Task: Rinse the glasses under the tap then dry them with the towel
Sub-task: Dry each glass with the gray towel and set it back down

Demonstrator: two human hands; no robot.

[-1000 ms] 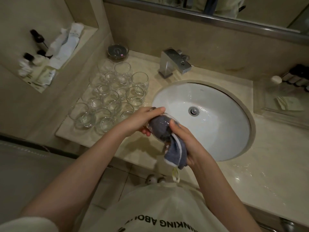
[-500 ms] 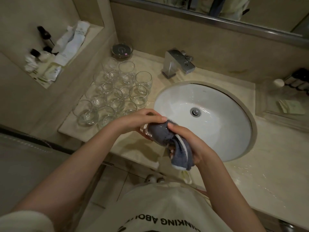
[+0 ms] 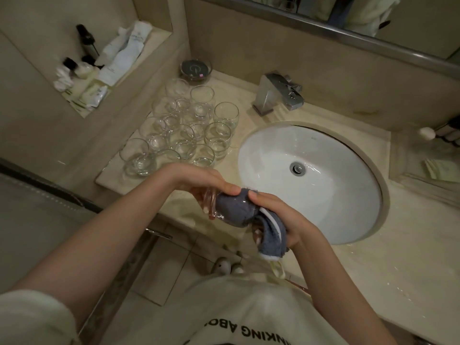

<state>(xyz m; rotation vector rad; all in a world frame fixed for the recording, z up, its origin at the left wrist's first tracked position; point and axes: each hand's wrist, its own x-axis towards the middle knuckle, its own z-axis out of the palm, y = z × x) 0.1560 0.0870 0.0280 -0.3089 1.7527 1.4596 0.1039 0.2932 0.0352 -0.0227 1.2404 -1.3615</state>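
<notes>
My left hand [image 3: 201, 181] grips a clear glass [image 3: 214, 207] lying on its side over the counter's front edge. A grey-blue towel [image 3: 236, 211] with a white edge is stuffed into the glass, and its tail hangs below. My right hand [image 3: 278, 215] holds the towel at the glass's mouth. Several other clear glasses [image 3: 189, 130] stand upright in a cluster on the counter left of the white sink [image 3: 348, 195]. The chrome tap [image 3: 276, 95] behind the sink shows no running water.
A small dark dish [image 3: 196, 68] sits behind the glasses. Toiletry bottles and packets [image 3: 99, 68] fill a wall niche at the left. A clear tray [image 3: 433, 168] stands at the right of the marble counter [image 3: 398, 257], which is wet near the sink.
The glass has turned in my hands, with more of the towel now inside it. Both hands stay at the counter's front edge; the view has shifted slightly.
</notes>
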